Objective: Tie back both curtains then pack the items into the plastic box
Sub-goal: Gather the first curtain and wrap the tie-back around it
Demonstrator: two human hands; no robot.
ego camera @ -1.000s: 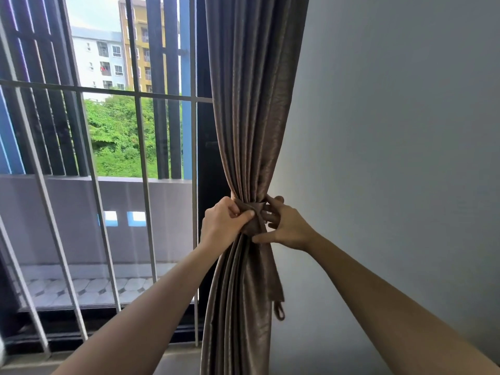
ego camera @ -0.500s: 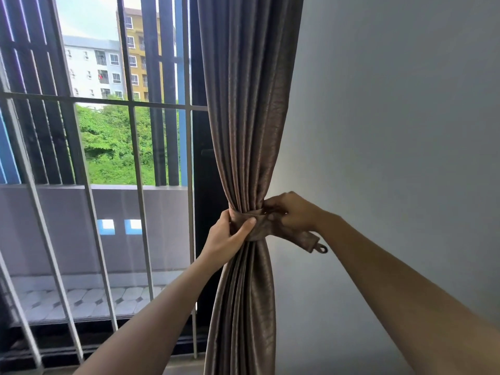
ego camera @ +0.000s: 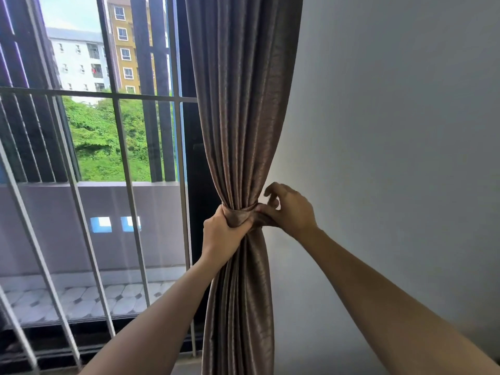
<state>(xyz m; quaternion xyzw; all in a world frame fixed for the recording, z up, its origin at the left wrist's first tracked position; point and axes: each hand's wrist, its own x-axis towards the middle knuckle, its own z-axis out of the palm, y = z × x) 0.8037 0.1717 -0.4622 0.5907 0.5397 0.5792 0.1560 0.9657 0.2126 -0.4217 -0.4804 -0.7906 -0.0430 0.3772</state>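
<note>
A brown curtain (ego camera: 240,109) hangs gathered in a bunch beside the wall. A matching fabric tie-back (ego camera: 243,215) wraps round its waist. My left hand (ego camera: 220,236) grips the bunched curtain and the tie-back from the left side. My right hand (ego camera: 288,209) is at the right side, against the wall, with fingers curled and pinching the tie-back's end. The end of the tie-back is hidden behind that hand. No plastic box or other curtain is in view.
A grey wall (ego camera: 392,131) fills the right half. Left of the curtain stands a window with white metal bars (ego camera: 121,147), a balcony parapet (ego camera: 81,212) and buildings and trees outside. The dark door frame (ego camera: 196,185) runs just behind the curtain.
The tie-back's loose end hung down, then my right hand drew it out to the right. Now that hand has carried it back toward the wall, hiding the loop. My left hand keeps its grip.
</note>
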